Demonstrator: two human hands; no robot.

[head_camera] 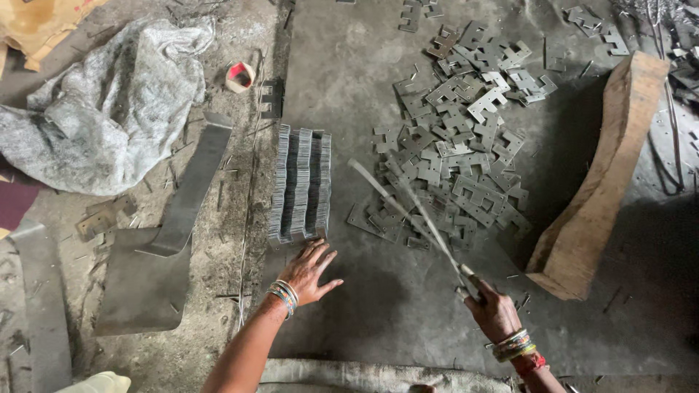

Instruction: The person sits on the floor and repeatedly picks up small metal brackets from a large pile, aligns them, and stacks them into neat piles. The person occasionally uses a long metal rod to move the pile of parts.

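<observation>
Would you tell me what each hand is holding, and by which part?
The right hand grips a thin metal rod by its near end. The left hand holds nothing; it lies flat by the plate stack.

Light: dim, flat daylight, greyish overall.
Shadows: soft dark patches beside the wooden block (601,178) and at lower right.
Glare: faint sheen on the scattered metal plates (466,145).
Blur: the thin rods (408,211) in the right hand (495,313) smear with motion.
Edges: wide-angle bending, corners darker.
</observation>
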